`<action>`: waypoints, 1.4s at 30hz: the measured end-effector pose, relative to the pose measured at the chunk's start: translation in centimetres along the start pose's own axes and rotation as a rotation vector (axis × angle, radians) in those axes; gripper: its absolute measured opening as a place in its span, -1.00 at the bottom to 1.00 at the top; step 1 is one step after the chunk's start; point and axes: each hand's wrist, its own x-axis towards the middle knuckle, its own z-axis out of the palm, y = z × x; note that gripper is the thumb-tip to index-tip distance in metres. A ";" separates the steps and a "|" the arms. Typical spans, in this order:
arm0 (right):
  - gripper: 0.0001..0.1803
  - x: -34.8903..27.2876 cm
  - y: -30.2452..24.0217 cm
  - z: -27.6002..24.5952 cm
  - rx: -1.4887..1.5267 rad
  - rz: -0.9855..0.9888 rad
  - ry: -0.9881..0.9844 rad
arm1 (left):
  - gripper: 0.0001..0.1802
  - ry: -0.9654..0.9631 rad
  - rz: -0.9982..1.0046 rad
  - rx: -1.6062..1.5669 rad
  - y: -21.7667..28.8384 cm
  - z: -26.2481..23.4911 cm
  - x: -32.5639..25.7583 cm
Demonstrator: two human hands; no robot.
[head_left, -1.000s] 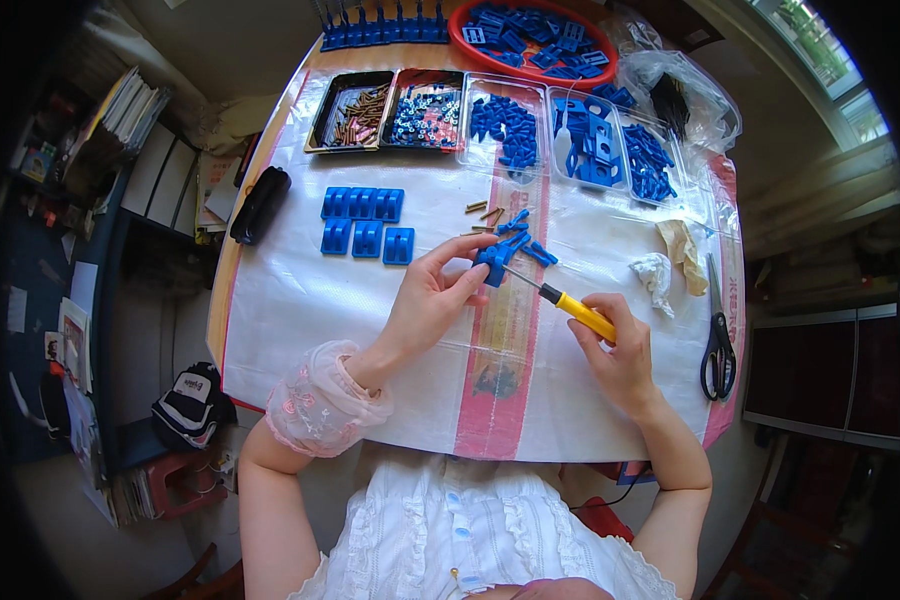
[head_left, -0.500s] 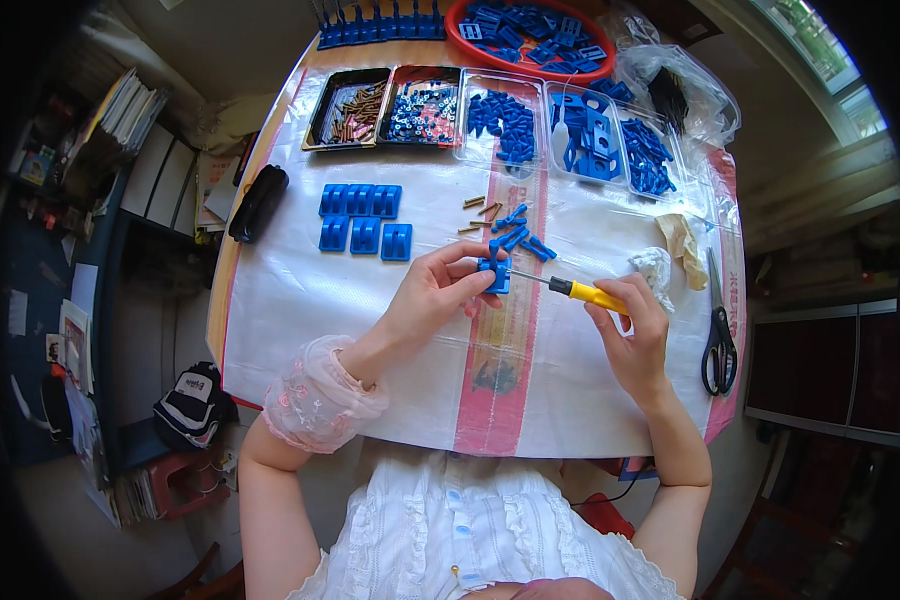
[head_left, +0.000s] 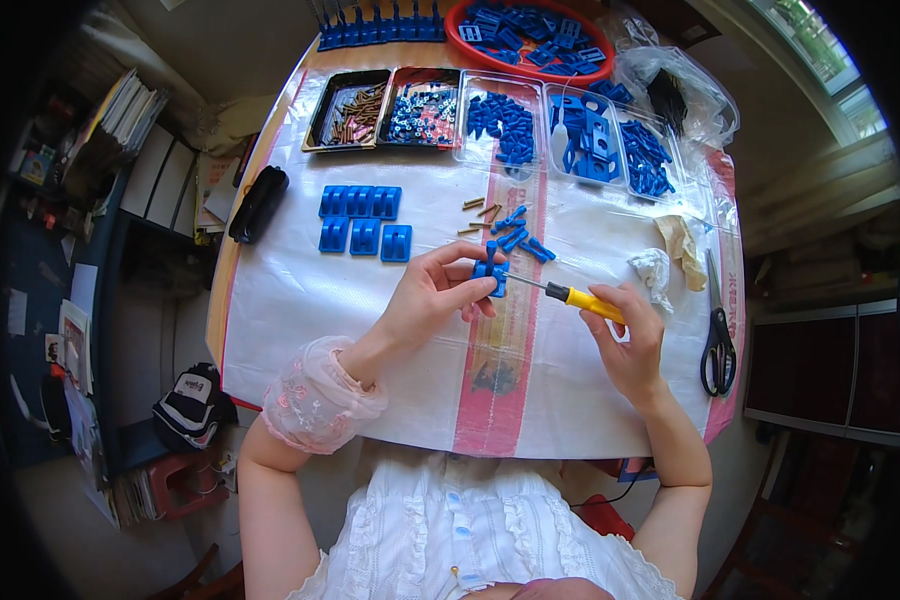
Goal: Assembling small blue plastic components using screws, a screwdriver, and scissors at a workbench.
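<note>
My left hand pinches a small blue plastic part just above the white table cover. My right hand grips a yellow-handled screwdriver; its metal shaft runs left and its tip meets the blue part. Beyond the held part, a few loose blue pieces and short brass screws lie on the cover. To the left sit several finished blue blocks in two rows.
Trays of brass screws, mixed small hardware and blue parts line the far edge, with a red bowl of blue parts behind. Black scissors and crumpled rags lie right. A black case sits left.
Both hands have shifted slightly nearer me with the part and screwdriver. The screwdriver has levelled out, its tip still against the blue part.
</note>
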 end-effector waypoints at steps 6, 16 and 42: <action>-0.61 0.0 0.0 0.0 -0.042 -0.077 0.051 | -0.64 -0.010 -0.063 -0.069 0.3 0.1 -0.1; -0.67 -0.1 0.1 -0.1 -0.025 -0.055 -0.006 | -0.63 -0.018 -0.061 -0.047 0.0 0.0 0.0; -0.68 0.0 0.4 0.2 -0.001 -0.033 -0.009 | -0.66 -0.012 -0.013 -0.014 -0.4 0.4 0.0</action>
